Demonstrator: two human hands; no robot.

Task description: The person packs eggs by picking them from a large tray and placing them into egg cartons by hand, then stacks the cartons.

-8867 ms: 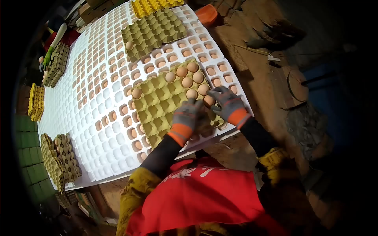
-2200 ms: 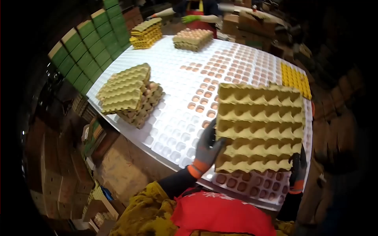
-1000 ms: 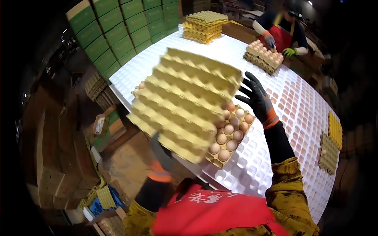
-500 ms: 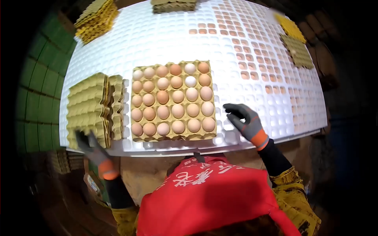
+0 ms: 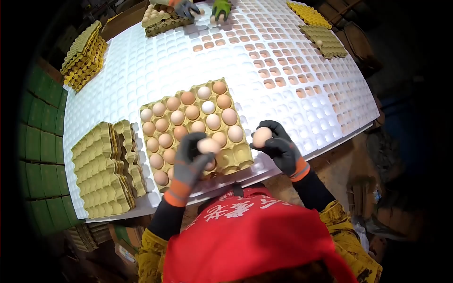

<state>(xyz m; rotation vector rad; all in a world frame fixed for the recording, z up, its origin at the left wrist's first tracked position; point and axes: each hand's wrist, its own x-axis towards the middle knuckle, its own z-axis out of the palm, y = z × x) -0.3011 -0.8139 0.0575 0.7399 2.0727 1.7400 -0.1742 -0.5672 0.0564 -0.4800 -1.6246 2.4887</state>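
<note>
Two gloved hands at work over a full-sized egg tray (image 5: 242, 156), which lies on a white dimpled board (image 5: 245, 101) near its front edge. The left hand (image 5: 187, 162) is above the front part of the tray, thumb and fingers closed narrowly around a pale brown egg (image 5: 208, 145); whether this egg clears its neighbours cannot be told from this angle. The right hand (image 5: 283, 150) is just beyond the tray's right side, over the board, with a second egg (image 5: 262, 136) held between thumb and fingers. Bare pockets show at the tray's front right corner; eggs fill most of the rest.

Good handling here, by judgement, rests on a light, even grip about the widest part of the shell, since a hard pinch at one point risks a crack. Each egg is best carried upward clear of the rows before any sideways travel, and the two hands kept apart so that the shells do not knock. An egg should bear on the bottom of a pocket or dimple before the fingers loosen.

To the left stands a group of upended trays (image 5: 101, 170). At the far edge, a co-worker's grey glove (image 5: 185, 8) and green glove (image 5: 221, 8) are beside stacked, egg-filled trays (image 5: 165, 28).
</note>
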